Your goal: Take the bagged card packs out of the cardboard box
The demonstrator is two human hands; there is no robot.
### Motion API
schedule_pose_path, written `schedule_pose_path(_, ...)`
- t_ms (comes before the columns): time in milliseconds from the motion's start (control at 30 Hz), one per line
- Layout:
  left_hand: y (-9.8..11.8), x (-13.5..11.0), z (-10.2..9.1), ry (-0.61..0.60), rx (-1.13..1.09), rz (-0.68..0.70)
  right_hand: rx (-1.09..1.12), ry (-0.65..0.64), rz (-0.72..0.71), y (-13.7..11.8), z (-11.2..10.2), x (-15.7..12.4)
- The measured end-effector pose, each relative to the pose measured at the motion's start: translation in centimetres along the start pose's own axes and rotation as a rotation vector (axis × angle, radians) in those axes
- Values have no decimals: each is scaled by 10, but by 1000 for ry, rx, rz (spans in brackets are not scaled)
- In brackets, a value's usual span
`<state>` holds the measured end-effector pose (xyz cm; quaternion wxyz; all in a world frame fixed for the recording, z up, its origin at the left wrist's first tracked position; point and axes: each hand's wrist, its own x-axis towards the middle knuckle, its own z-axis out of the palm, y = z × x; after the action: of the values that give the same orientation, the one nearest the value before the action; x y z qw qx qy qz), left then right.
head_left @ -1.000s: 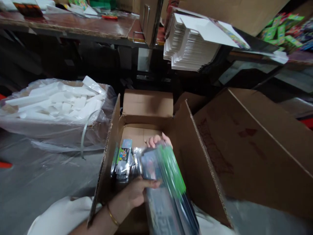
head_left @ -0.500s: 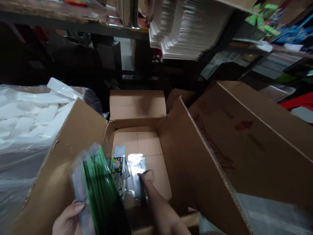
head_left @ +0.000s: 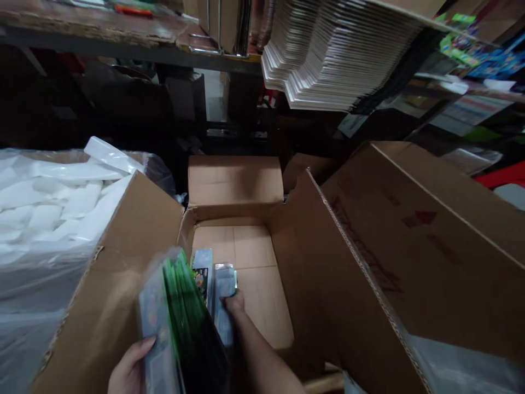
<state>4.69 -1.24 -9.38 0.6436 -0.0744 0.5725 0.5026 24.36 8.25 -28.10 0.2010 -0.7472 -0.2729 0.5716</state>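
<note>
My left hand [head_left: 133, 364] is closed round a thick stack of green-edged plastic packages [head_left: 180, 323], its thumb on the clear front. Deep inside the open cardboard box [head_left: 233, 214], my right hand [head_left: 234, 302] grips the right side of a clear plastic package [head_left: 223, 284]; some of its fingers are hidden. Left of that package, more packages with a black and colourful printed card [head_left: 200, 279] lie on the box bottom. The held stack covers part of them.
On the left stands a clear bag of white plastic pieces [head_left: 49, 197]. Another large cardboard box [head_left: 394, 235] is at the right. Above, a shelf [head_left: 102, 41] and a stack of white ridged sheets [head_left: 340, 60] overhang the back.
The left-hand stack has shifted slightly right. My right hand has moved a little left, and the package beside it has tilted, no longer lying flat and glaring. The view has shifted slightly.
</note>
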Motion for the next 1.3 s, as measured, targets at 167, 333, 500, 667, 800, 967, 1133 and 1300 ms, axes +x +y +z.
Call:
schedule_pose_path(167, -7, 8, 12, -102, 35, -145, 235, -66, -123, -27, -86, -13)
schedule_pose_path(333, -33, 32, 41, -181, 202, -40, 362, -225, -333, -64, -177, -73)
schedule_pose_path(500, -47, 30, 70, -198, 112, 99, 212, -67, -573, -102, -211, -128)
schedule_pose_path(667, -34, 9, 85, -144, 55, 204, 138, 68, -709, -141, -215, -182)
schedule_pose_path(800, -37, 16, 83, -148, 57, 233, 273, -240, -624, -162, -200, -211)
schedule_pose_path(967, -47, 29, 78, -182, 92, 185, 349, -381, -525, -158, -166, -188)
schedule_pose_path(1133, -43, 24, 82, -169, 73, 210, 218, -322, -556, -147, -147, -154)
schedule_pose_path(1300, -41, 16, 84, -125, 78, 204, 7, -198, -617, -156, -129, -162)
